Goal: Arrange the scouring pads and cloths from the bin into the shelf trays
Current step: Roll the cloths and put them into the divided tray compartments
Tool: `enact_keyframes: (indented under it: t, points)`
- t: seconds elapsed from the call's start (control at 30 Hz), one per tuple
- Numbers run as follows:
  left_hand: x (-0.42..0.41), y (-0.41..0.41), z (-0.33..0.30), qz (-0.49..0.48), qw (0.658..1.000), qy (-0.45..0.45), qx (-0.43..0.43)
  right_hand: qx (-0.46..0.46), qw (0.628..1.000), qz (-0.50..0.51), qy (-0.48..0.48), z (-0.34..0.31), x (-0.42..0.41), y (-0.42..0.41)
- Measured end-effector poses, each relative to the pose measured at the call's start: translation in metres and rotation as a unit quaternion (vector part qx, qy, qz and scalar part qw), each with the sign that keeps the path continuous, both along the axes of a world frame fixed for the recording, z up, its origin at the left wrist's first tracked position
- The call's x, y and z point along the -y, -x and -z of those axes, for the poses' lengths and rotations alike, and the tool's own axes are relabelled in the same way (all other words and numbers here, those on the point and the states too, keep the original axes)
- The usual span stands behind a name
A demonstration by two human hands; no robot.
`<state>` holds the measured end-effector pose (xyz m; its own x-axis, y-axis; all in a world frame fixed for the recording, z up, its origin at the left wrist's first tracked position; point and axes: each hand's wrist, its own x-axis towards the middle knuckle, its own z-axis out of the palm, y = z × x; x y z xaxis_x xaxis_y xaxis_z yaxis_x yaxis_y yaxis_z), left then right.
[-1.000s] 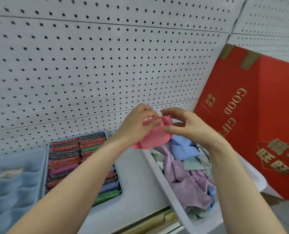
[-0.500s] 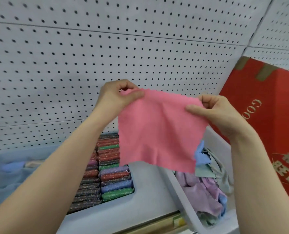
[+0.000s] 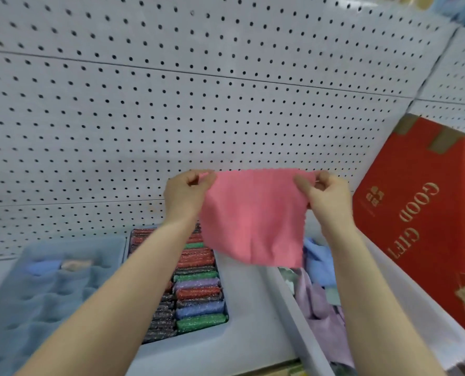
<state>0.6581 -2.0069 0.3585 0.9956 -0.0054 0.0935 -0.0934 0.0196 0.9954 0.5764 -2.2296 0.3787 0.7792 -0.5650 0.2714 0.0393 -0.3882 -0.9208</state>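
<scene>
Both hands, left (image 3: 183, 192) and right (image 3: 325, 192), pinch the pink cloth's (image 3: 253, 221) top corners, spreading it flat, probably for folding.

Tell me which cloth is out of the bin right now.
The pink cloth, pinched at its top corners by the left hand and right hand; the lilac and blue cloths lie in the white bin.

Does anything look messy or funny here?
A little. The cloths in the white bin lie crumpled in a heap, not folded. The red box on the right leans at a tilt. The scouring pads sit in tidy rows, and the pink cloth hangs spread between both hands.
</scene>
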Motion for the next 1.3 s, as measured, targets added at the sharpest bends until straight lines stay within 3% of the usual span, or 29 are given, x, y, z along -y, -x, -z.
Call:
enact_keyframes:
  t: [0.2,0.3,0.37,0.5,0.6,0.67,0.73,0.83,1.07,1.2,1.3]
  points:
    - [0.042,0.035,-0.005,0.039,0.993,-0.021,0.108,0.083,0.99,-0.035,0.112,0.007,-0.066,0.001]
    - [0.046,0.047,-0.016,0.087,0.991,0.017,0.096,0.09,0.984,-0.029,0.149,0.004,-0.077,0.004]
    - [0.044,0.056,-0.024,0.139,0.984,0.107,0.039,0.08,0.988,-0.059,0.118,0.004,-0.078,0.006]
    - [0.035,0.062,-0.023,0.18,0.972,0.153,0.012,0.087,0.99,-0.064,0.086,0.008,-0.074,0.009]
    - [0.021,0.052,-0.007,0.09,0.987,0.085,0.106,0.081,0.992,-0.092,0.001,0.003,-0.062,0.01]
    - [0.011,0.043,0.0,0.059,0.993,0.028,0.099,0.056,0.983,-0.156,-0.075,-0.006,-0.055,0.014]
    - [0.002,0.034,-0.001,0.137,0.99,-0.009,0.01,0.031,0.964,-0.229,-0.131,-0.014,-0.049,0.017]
    - [-0.003,0.029,-0.007,0.266,0.961,0.043,-0.07,0.017,0.955,-0.265,-0.131,-0.024,-0.041,0.02]
    - [-0.005,0.039,-0.012,0.171,0.982,0.082,-0.026,-0.027,0.984,-0.177,0.004,-0.025,-0.032,0.027]
    - [-0.006,0.041,-0.006,0.145,0.987,0.045,0.048,-0.005,0.992,-0.123,0.01,-0.027,-0.038,0.032]
    - [0.002,0.039,-0.002,0.106,0.992,0.003,0.07,-0.019,0.994,-0.033,0.099,-0.024,-0.045,0.019]
